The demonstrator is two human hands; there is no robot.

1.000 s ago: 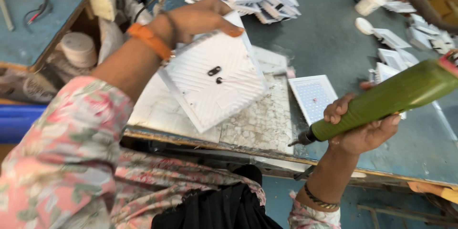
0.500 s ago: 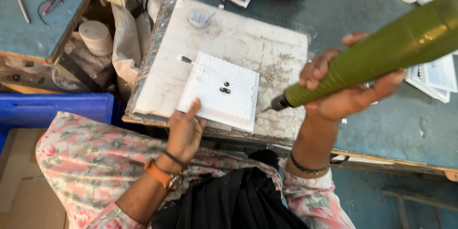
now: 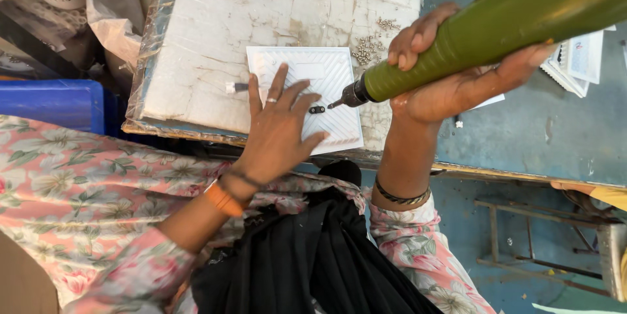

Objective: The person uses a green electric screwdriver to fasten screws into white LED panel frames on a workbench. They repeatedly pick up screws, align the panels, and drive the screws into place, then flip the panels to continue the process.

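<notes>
The left hand (image 3: 277, 132) lies flat on a white ribbed square panel (image 3: 307, 95), its fingers (image 3: 255, 95) spread apart and pressing down on the panel's near left part, a ring on one of them and an orange band at the wrist. The panel rests on a scuffed white board (image 3: 215, 33) wrapped in clear plastic, which sits on the blue-grey tabletop (image 3: 535, 131). The right hand (image 3: 457, 69) holds a green electric screwdriver (image 3: 496, 33) — its fingers are clamped around the thick barrel, and the tool slants down from the far right toward the panel. The dark bit at its tip (image 3: 339, 102) meets the panel's right side, just beside a small dark fitting (image 3: 317, 109) lying on the ribbed face. A small heap of loose metal screws (image 3: 369, 47) lies on the board just beyond the panel's far right corner, close to the right hand's knuckles. Left of the board stands a blue plastic crate (image 3: 55, 101), and at the far right edge, partly under the tool, lie more white panels (image 3: 578, 62). Floral sleeves and dark cloth fill the near side of the view.
</notes>
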